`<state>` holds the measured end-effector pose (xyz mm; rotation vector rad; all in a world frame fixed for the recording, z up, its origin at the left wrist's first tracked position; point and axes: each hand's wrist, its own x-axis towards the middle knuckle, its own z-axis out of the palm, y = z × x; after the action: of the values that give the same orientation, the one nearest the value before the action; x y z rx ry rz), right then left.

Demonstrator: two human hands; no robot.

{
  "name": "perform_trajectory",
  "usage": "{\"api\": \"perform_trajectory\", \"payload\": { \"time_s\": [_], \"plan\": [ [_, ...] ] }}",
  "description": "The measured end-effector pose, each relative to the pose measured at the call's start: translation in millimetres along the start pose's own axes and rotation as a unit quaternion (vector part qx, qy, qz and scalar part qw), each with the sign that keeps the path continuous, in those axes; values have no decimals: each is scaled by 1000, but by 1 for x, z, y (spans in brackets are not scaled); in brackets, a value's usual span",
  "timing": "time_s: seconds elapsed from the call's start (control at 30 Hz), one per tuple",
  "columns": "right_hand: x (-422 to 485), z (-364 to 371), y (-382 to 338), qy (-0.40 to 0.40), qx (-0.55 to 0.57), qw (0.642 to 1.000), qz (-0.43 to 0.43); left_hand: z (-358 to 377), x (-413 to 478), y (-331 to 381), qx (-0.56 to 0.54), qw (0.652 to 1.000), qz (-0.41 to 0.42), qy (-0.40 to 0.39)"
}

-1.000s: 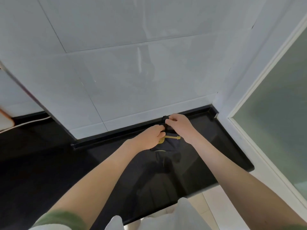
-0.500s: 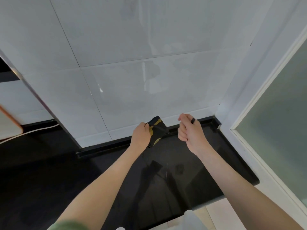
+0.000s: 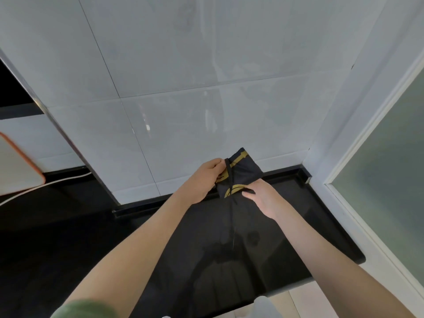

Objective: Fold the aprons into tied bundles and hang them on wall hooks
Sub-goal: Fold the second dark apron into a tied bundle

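A folded black apron bundle (image 3: 246, 169) with yellow print is held up in front of the white tiled wall, just above the back edge of the black countertop (image 3: 298, 237). My left hand (image 3: 204, 177) pinches its upper left side, where a thin black strap (image 3: 232, 214) crosses the bundle and dangles down toward the counter. My right hand (image 3: 263, 200) is at the bundle's lower right corner, fingers stretched out and touching its bottom edge, gripping nothing that I can see. No wall hook is in view.
A frosted glass door (image 3: 390, 180) in a white frame stands close on the right. At the far left are an orange-edged white object (image 3: 18, 166) and a white cable (image 3: 57, 181) on the counter. A dark metal strip (image 3: 68, 138) runs diagonally down the wall.
The bundle was lifted off the counter by my left hand and now hangs higher against the wall. My right hand let go of the strap end and moved under the bundle.
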<state>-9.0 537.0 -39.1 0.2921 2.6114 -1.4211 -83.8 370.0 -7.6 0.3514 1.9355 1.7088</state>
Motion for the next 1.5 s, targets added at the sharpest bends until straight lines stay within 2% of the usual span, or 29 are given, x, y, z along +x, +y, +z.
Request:
{"api": "perform_trajectory", "payload": {
  "time_s": [0.03,0.07,0.1,0.17,0.2,0.23,0.27,0.3,0.4,0.47,0.57,0.67,0.8,0.93,1.07,1.13,1.23,1.37,1.5],
  "plan": [
    [0,-3,-6,10,-103,994,-30,-1,0,7,13,1000,-2,-15],
    [1,-4,-12,11,-132,991,-36,-2,0,14,31,999,-1,-19],
    [4,-3,-17,19,-98,995,-21,-2,1,19,45,999,1,-14],
    [5,6,-34,4,87,996,-3,-1,1,27,67,998,-1,18],
    [6,12,-42,-26,210,977,-5,-2,0,28,79,996,-4,38],
    [6,16,-48,-43,329,943,19,-2,1,28,95,994,-7,60],
    [6,19,-52,-70,414,906,48,-5,1,26,114,990,-8,84],
    [7,22,-49,-86,437,893,59,-6,1,23,134,985,-6,109],
    [5,30,-46,-73,419,902,74,-10,-2,16,194,962,1,191],
    [0,35,-48,-56,369,924,79,-11,-5,10,219,943,-3,250],
    [-5,41,-50,-33,254,965,56,-12,-7,0,192,928,-7,318],
    [-9,39,-54,-11,226,973,33,-9,-9,-6,174,920,-7,350],
    [-13,41,-54,-36,96,994,-26,-1,-8,-5,167,918,8,359],
    [-9,47,-49,16,-5,999,-51,1,-6,-8,131,927,6,351],
    [-7,39,-44,36,73,995,-52,-3,-5,-11,108,936,-39,334],
    [-3,32,-36,43,111,993,-24,-7,-5,-17,92,943,-53,316],
    [4,26,-28,22,129,991,37,-8,-7,-29,49,948,-68,306],
    [10,42,-24,-11,152,988,30,-7,-14,-45,39,937,-100,332],
    [16,63,-11,-64,69,996,-6,-17,-28,-60,74,933,-159,315]
  ]
}}
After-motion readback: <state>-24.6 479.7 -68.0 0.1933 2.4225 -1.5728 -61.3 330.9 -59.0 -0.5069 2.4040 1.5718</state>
